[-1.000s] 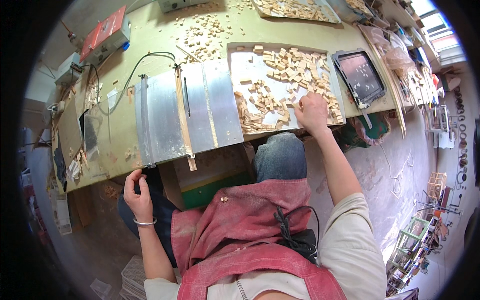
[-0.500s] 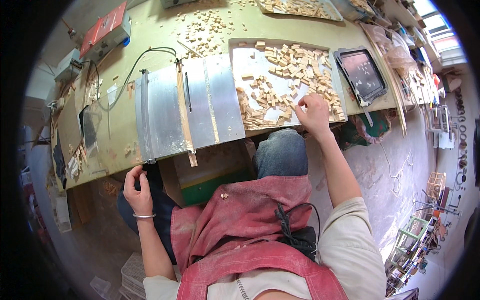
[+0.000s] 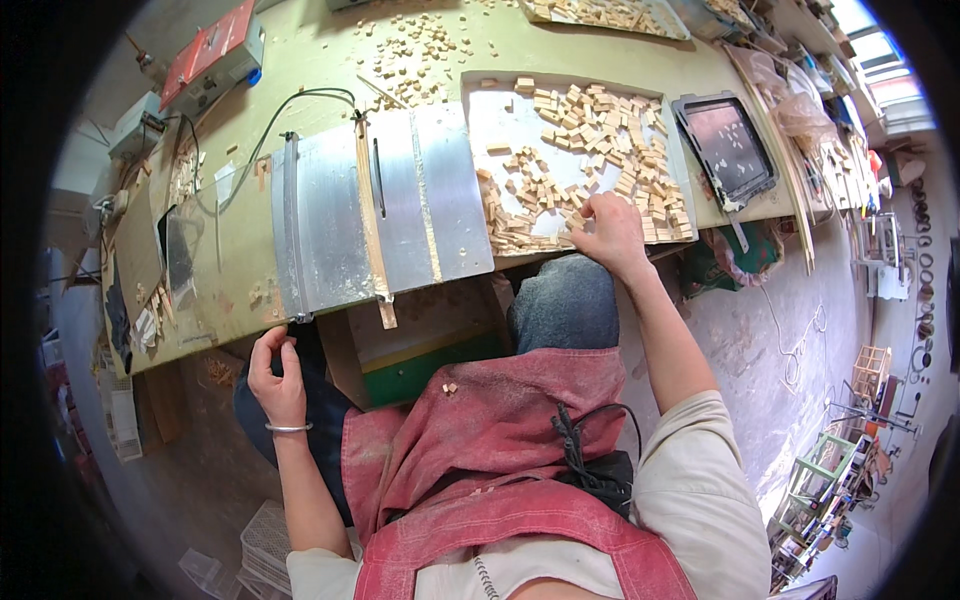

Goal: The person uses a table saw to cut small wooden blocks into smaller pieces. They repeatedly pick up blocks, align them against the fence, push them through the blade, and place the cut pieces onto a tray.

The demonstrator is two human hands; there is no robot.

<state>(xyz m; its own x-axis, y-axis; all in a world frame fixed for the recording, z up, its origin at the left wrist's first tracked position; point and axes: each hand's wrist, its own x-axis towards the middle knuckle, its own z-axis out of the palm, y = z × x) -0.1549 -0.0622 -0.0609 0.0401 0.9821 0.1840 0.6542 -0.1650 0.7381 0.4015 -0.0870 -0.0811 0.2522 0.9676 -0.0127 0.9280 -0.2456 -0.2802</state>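
- The right hand [image 3: 608,228] rests on the near edge of the tray [image 3: 500,120], fingers bent down into the blocks [image 3: 590,130]. It seems to be pinching or gathering some of them, but the fingertips are hidden, so I cannot tell if it really grips one.
- The blocks are small pale wood pieces, spread loose over the grey tray, thicker on its right side and along its near edge. The tray lies on the bench [image 3: 300,60], just right of the saw table [image 3: 330,215].
- My judgement of handling: each block is light, stiff and dry, not fragile and not slippery. One piece is taken best with thumb and forefinger on its two long sides. Many pieces together are better swept or scooped with the side of the hand, because they lie loose and can slide or fall over the tray edge.
- The left hand [image 3: 275,370] is low, below the near edge of the bench and under the saw table, beside the knee. The fingers are curled loosely; it appears to hold nothing. A bracelet [image 3: 288,428] is on the wrist.
- A wooden strip [image 3: 372,230] lies across the saw table, its end sticking out over the edge.
- A dark tray [image 3: 725,150] stands right of the blocks, and more small wood pieces [image 3: 410,45] are scattered further back.
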